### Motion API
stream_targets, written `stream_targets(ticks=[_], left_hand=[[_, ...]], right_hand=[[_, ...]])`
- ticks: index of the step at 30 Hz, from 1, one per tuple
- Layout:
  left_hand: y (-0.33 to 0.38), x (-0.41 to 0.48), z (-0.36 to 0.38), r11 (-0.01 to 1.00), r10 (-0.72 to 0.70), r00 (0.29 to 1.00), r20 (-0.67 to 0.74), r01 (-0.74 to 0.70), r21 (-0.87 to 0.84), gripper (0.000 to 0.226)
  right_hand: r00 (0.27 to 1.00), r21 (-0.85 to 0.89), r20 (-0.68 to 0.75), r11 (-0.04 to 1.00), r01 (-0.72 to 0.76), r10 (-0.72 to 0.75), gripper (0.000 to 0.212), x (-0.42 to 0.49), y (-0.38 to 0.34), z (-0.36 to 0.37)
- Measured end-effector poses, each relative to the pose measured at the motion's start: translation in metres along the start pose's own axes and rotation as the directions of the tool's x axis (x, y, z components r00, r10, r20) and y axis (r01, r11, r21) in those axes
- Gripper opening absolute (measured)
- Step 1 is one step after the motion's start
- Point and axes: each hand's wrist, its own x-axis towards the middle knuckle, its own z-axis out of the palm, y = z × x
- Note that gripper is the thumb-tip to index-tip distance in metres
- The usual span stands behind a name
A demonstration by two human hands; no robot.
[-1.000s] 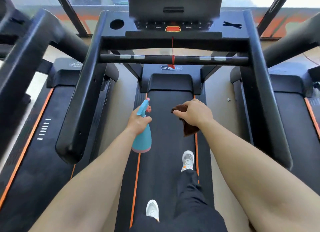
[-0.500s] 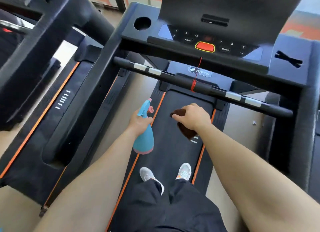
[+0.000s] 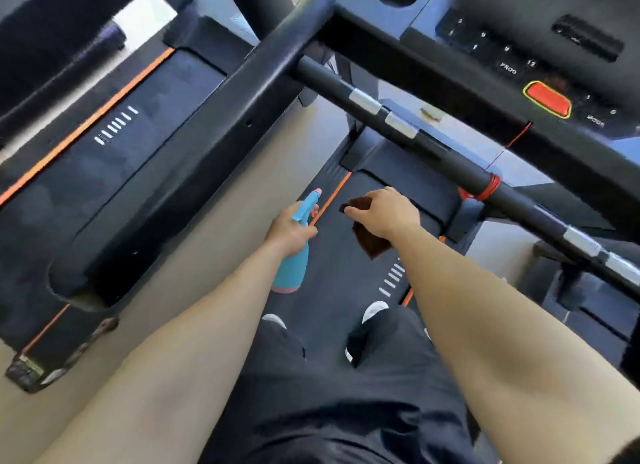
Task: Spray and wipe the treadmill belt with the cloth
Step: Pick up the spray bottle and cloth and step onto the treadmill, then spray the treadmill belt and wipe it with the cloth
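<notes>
Left grip point(image 3: 289, 230) wrapped round neck of blue spray bottle point(image 3: 292, 273), nozzle pointed forward, body hung below grip. Bottle judged light, rigid plastic, slick if wetted; best taken at neck, finger on trigger. Treadmill belt point(image 3: 341, 283) lies beneath both grips. Just right of left grip, right grip point(image 3: 384, 214) closed on brown cloth point(image 3: 370, 245), tail draped under palm, contact with belt not discernible. Cloth judged soft, limp; best bunched in palm.
</notes>
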Motion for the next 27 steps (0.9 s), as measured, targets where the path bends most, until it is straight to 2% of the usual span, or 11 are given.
stream_targets(ticks=[5, 12, 16, 20, 27], left_hand=[[-0.048, 0.062, 0.012, 0.999, -0.015, 0.998, -0.06, 0.012, -0.04, 0.037], [-0.113, 0.176, 0.054, 0.999, -0.013, 0.986, -0.166, 0.004, -0.053, 0.034], [-0.146, 0.238, 0.091, 0.998, -0.015, 0.982, -0.188, 0.003, -0.059, 0.03], [-0.177, 0.291, 0.128, 0.998, -0.013, 0.981, -0.194, 0.001, -0.06, 0.016], [-0.247, 0.402, 0.2, 0.999, 0.043, 0.974, -0.222, -0.048, -0.02, 0.024]], right_hand=[[0.996, -0.096, 0.048, 0.992, 0.081, -0.076, 0.06, 0.064, -0.017, 0.054], [0.978, -0.201, 0.065, 0.957, 0.207, -0.198, 0.051, 0.183, -0.002, 0.138], [0.975, -0.234, 0.034, 0.947, 0.221, -0.219, 0.053, 0.242, 0.021, 0.189], [0.97, -0.252, -0.005, 0.939, 0.236, -0.245, 0.058, 0.294, 0.041, 0.247], [0.972, -0.199, -0.023, 0.954, 0.223, -0.232, 0.058, 0.388, 0.09, 0.37]])
